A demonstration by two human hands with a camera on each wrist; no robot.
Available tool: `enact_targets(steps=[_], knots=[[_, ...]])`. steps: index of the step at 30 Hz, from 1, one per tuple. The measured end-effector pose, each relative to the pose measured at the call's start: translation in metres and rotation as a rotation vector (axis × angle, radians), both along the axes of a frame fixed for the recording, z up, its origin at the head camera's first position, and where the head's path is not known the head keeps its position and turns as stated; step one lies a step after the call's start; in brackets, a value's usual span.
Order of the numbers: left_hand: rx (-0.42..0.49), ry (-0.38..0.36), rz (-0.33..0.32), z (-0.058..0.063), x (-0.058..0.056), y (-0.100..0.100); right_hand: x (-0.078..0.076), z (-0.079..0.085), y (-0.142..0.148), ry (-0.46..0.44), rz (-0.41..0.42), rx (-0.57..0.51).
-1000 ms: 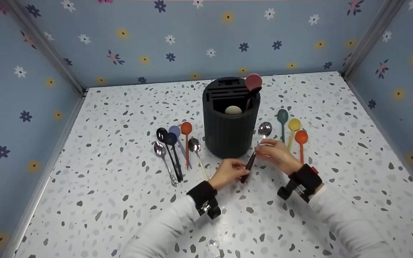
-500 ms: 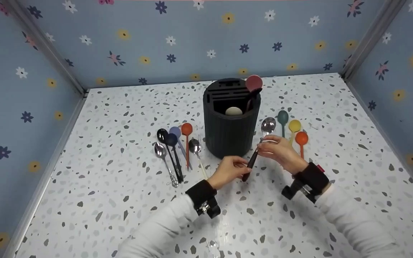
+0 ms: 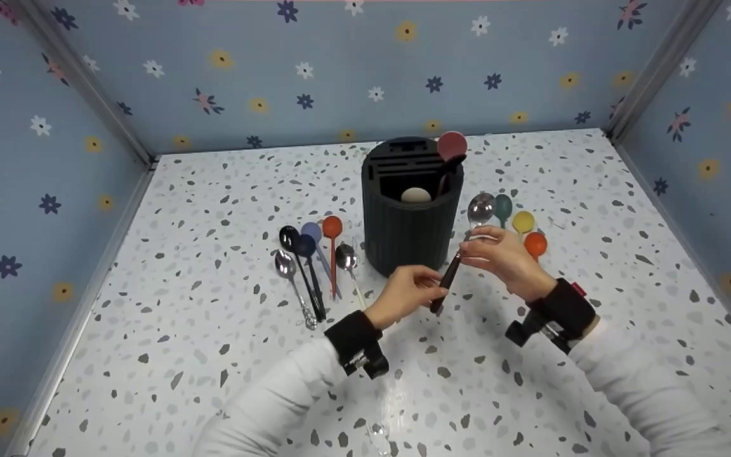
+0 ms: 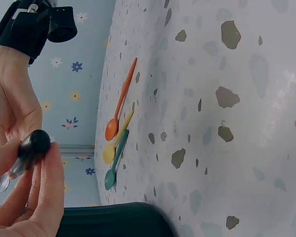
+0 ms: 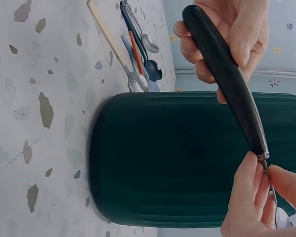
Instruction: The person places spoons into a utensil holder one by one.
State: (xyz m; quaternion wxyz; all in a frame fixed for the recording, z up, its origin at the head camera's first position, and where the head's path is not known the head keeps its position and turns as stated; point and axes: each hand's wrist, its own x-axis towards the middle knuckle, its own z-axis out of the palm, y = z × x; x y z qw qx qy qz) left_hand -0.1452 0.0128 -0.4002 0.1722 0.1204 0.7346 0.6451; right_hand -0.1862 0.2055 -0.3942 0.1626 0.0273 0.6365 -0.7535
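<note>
Black-handled metal spoon (image 3: 451,273): is being held tilted above the surface (image 3: 213,266), just beside the ribbed utensil holder (image 3: 407,238).
Left hand's grip (image 3: 407,293): is pinching the handle near its end.
Right hand's grip (image 3: 504,257): is pinching the neck, below the bowl.
Shift: both hands are carrying the spoon slightly forward over the last second, bowl now overlapping the teal spoon (image 3: 503,206) in the head view.
Meaning: the handling is apparently continuing, this spoon remaining outside the holder.

A person's left hand (image 3: 405,293) and right hand (image 3: 502,259) hold a dark-handled metal spoon (image 3: 448,279) beside a ribbed black holder (image 3: 407,238), a pink utensil (image 3: 452,146) jutting from its top. Six spoons (image 3: 305,246) lie at left, three others (image 3: 523,222) at right, on a speckled surface (image 3: 213,355).
</note>
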Motion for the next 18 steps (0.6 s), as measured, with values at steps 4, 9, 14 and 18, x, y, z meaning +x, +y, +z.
enact_targets(steps=[4,9,14,18], knots=[[-0.005,0.031,0.003,0.010,0.002,0.000,0.000,0.009,0.000,0.000,-0.005,-0.001],[-0.055,0.080,0.024,0.000,-0.009,0.004,-0.001,0.021,0.000,-0.015,-0.019,-0.016],[-0.095,0.121,0.033,0.006,-0.012,0.004,-0.001,0.031,0.001,0.006,-0.009,-0.004],[-0.123,0.161,0.032,0.015,-0.013,0.004,-0.001,0.040,0.001,0.034,0.003,0.022]])
